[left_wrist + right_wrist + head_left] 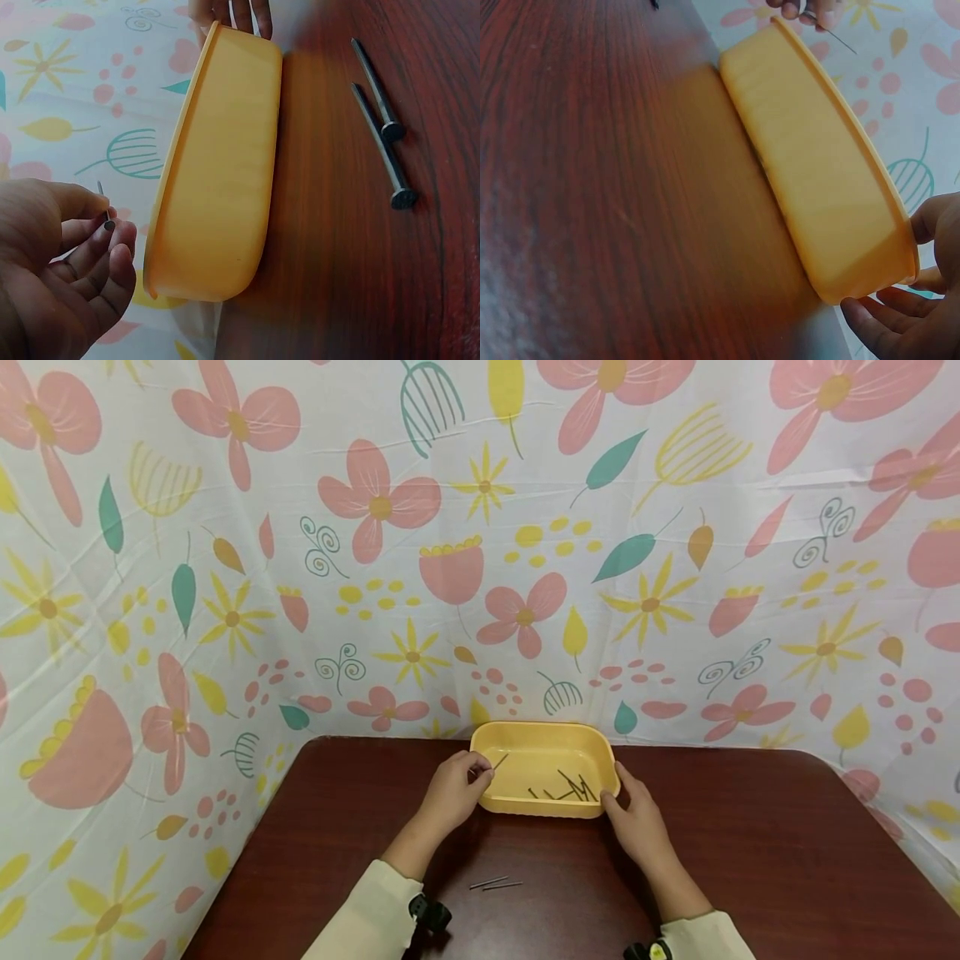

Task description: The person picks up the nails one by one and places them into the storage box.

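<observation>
A yellow plastic tray (pixel 540 810) stands at the back of the table, with several nails (pixel 577 789) lying in its right half. Over its left end, my left hand (pixel 452 793) pinches a single nail (pixel 105 205) between thumb and fingers; the nail's head points toward the left wrist camera. My right hand (pixel 643 827) holds the tray's right end, and in the right wrist view its fingers (pixel 881 319) curl against the end wall and rim. Two more nails (pixel 497 884) lie side by side on the table in front of the tray.
The dark red-brown wooden table (pixel 360 785) has its back edge right behind the tray. A white cloth (pixel 465 635) printed with flowers and leaves hangs behind and to the left. Black straps with small devices (pixel 430 913) sit on both wrists.
</observation>
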`<act>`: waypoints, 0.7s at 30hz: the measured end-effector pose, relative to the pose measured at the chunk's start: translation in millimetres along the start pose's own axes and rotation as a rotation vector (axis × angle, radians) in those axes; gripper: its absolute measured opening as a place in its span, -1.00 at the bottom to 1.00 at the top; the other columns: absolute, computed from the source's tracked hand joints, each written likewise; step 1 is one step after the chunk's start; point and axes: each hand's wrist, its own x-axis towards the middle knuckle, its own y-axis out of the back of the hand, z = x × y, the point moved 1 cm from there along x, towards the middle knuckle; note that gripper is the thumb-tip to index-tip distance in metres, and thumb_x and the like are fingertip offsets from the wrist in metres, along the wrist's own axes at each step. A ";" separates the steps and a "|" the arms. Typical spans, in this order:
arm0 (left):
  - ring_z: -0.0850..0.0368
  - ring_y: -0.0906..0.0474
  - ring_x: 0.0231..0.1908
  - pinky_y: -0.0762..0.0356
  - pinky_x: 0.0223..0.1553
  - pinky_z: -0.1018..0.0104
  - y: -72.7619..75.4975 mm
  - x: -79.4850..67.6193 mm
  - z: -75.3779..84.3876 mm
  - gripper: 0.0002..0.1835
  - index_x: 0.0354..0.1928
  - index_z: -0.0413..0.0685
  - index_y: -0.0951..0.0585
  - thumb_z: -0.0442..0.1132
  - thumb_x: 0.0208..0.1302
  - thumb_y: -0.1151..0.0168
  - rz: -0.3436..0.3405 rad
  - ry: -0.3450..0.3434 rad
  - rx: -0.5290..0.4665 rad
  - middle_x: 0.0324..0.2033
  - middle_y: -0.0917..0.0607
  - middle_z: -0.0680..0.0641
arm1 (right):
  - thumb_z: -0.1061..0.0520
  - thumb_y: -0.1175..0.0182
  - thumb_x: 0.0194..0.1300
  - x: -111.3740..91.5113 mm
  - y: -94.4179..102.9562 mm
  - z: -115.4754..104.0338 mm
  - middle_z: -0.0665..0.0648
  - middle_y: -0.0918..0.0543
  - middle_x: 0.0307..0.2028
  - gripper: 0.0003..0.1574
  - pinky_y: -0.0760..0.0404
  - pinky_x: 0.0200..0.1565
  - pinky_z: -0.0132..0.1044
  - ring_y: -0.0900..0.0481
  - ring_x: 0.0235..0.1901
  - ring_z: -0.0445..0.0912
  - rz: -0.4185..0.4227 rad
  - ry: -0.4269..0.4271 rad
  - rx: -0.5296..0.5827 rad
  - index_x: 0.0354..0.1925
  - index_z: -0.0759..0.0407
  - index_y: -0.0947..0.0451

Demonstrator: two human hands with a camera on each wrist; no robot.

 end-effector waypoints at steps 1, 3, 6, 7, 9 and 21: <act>0.25 -0.49 -0.31 -0.50 -0.24 0.41 0.0 0.2 0.0 -0.91 -0.26 0.05 -0.67 -0.17 0.43 -0.25 -0.001 0.003 0.002 -0.31 -0.61 0.09 | 0.00 0.01 0.56 -0.1 0.0 -0.2 0.42 -0.12 0.52 -0.15 -0.11 0.46 0.29 -0.08 0.52 0.31 0.001 0.001 -0.001 0.62 0.19 0.08; 0.25 -0.49 -0.32 -0.50 -0.25 0.41 0.1 0.6 0.0 -0.91 -0.26 0.04 -0.67 -0.18 0.43 -0.25 0.000 0.003 0.004 -0.31 -0.61 0.09 | 0.00 0.01 0.56 -0.2 -0.1 -0.8 0.42 -0.12 0.52 -0.15 -0.11 0.47 0.29 -0.08 0.52 0.31 0.002 0.002 -0.002 0.61 0.19 0.08; 0.25 -0.48 -0.34 -0.50 -0.26 0.41 0.9 0.9 0.7 -0.91 -0.25 0.03 -0.67 -0.17 0.44 -0.25 0.000 0.007 -0.008 -0.31 -0.61 0.07 | 0.00 0.01 0.56 -0.5 -0.1 -1.7 0.42 -0.12 0.52 -0.15 -0.11 0.47 0.28 -0.07 0.52 0.31 0.002 0.000 -0.003 0.61 0.19 0.08; 0.24 -0.49 -0.34 -0.50 -0.26 0.41 1.2 0.9 0.9 -0.91 -0.23 0.02 -0.67 -0.17 0.44 -0.25 0.002 0.007 -0.020 -0.30 -0.61 0.06 | 0.01 0.01 0.56 -0.5 -0.2 -2.0 0.42 -0.12 0.52 -0.15 -0.10 0.47 0.28 -0.07 0.52 0.31 0.002 -0.001 -0.003 0.61 0.19 0.08; 0.22 -0.52 -0.31 -0.53 -0.25 0.39 1.7 0.7 1.1 -0.90 -0.15 -0.02 -0.67 -0.17 0.44 -0.25 0.006 0.005 -0.046 -0.26 -0.62 0.03 | 0.01 0.01 0.56 -0.4 -0.3 -2.4 0.42 -0.13 0.52 -0.15 -0.10 0.47 0.28 -0.07 0.52 0.31 0.002 -0.001 -0.002 0.61 0.19 0.08; 0.13 -0.63 -0.18 -0.61 -0.14 0.31 2.1 0.8 -1.0 -0.76 0.02 -0.05 -0.65 -0.12 0.43 -0.27 0.018 -0.016 -0.087 -0.11 -0.65 -0.03 | 0.01 0.02 0.56 -1.1 0.1 -3.0 0.42 -0.13 0.52 -0.15 -0.09 0.47 0.29 -0.08 0.52 0.31 0.001 -0.004 -0.001 0.62 0.18 0.08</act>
